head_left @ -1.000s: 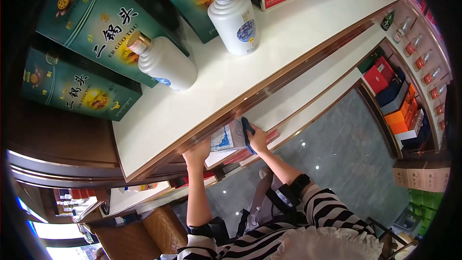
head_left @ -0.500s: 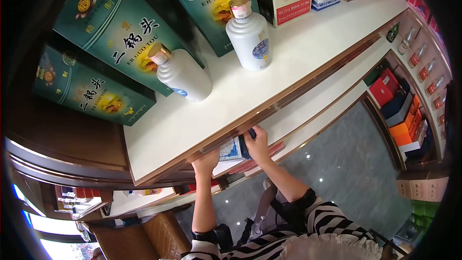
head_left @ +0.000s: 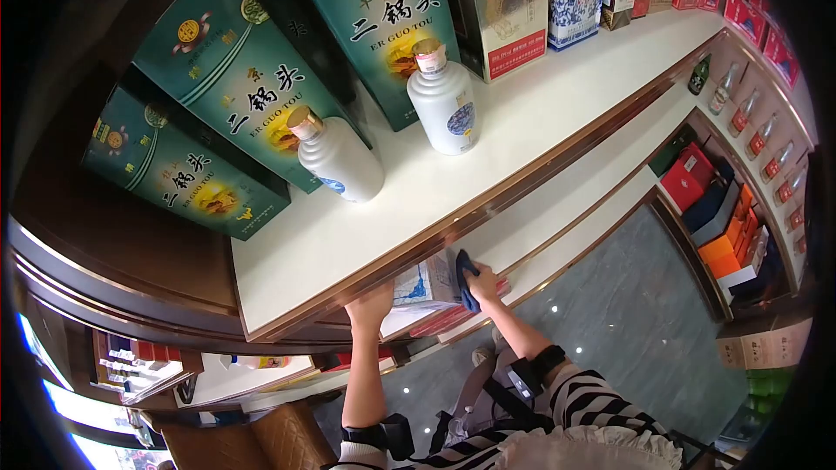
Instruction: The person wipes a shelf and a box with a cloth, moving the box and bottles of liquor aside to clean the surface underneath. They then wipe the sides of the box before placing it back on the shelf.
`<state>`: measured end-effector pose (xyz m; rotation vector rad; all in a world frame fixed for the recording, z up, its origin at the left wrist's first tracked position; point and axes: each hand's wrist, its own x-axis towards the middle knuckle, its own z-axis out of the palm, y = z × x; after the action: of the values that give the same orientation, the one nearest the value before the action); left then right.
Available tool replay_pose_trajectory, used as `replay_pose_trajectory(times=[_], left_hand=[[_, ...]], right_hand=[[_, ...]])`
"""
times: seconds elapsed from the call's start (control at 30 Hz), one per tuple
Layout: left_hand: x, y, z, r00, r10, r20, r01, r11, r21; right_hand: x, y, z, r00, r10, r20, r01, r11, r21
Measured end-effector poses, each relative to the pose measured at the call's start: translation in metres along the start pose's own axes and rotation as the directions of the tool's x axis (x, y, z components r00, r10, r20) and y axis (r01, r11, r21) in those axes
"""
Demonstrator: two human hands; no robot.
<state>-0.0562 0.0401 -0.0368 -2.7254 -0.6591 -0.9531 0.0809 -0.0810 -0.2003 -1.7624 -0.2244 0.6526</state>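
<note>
Below the upper shelf's front edge stands a white box with blue patterning [head_left: 420,285], its upper part hidden by that shelf. My left hand [head_left: 370,309] is at the box's left side; its fingers disappear behind the shelf edge, so their grip is hidden. A dark blue cloth [head_left: 468,283] is bunched in my right hand [head_left: 482,285], whose fingers are closed around it. This hand is just right of the box, with the cloth hanging close to the box's right side.
On the upper shelf [head_left: 348,252] stand two white bottles [head_left: 341,161] [head_left: 444,104] before large green boxes [head_left: 261,96]. More boxed goods [head_left: 505,9] line the back. Several small bottles [head_left: 758,135] stand on the right-hand shelf. A brown chair [head_left: 248,439] is at lower left.
My right hand and the cloth have moved right, from against the box to slightly away from it. My left hand stays at the box. The view has shifted slightly.
</note>
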Motion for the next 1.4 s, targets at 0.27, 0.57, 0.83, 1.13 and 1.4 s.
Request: replay_pose_trajectory(times=[0.27, 0.57, 0.83, 1.13, 1.4], left_hand=[[-0.002, -0.002, 0.004, 0.999, -0.006, -0.049, 0.006, 1.0, -0.003], [-0.004, -0.003, 0.003, 0.989, -0.105, 0.105, 0.118, 0.985, -0.128], [0.003, 0.008, -0.004, 0.956, -0.292, 0.028, 0.268, 0.828, -0.492], [-0.008, -0.008, 0.007, 0.999, -0.03, -0.01, 0.03, 0.999, -0.011], [0.001, 0.002, -0.002, 0.998, -0.047, 0.05, 0.049, 0.998, -0.036]], right_hand=[[-0.056, -0.145, -0.009, 0.865, -0.493, -0.09, 0.493, 0.808, 0.323], [-0.011, -0.005, 0.011, 0.971, -0.238, 0.032, 0.24, 0.964, -0.114], [-0.011, -0.045, -0.017, 1.0, 0.021, -0.019, -0.016, 0.975, 0.22], [-0.051, -0.141, -0.006, 0.853, -0.513, -0.092, 0.519, 0.817, 0.251], [-0.006, -0.016, 0.018, 0.986, -0.142, -0.084, 0.128, 0.979, -0.156]])
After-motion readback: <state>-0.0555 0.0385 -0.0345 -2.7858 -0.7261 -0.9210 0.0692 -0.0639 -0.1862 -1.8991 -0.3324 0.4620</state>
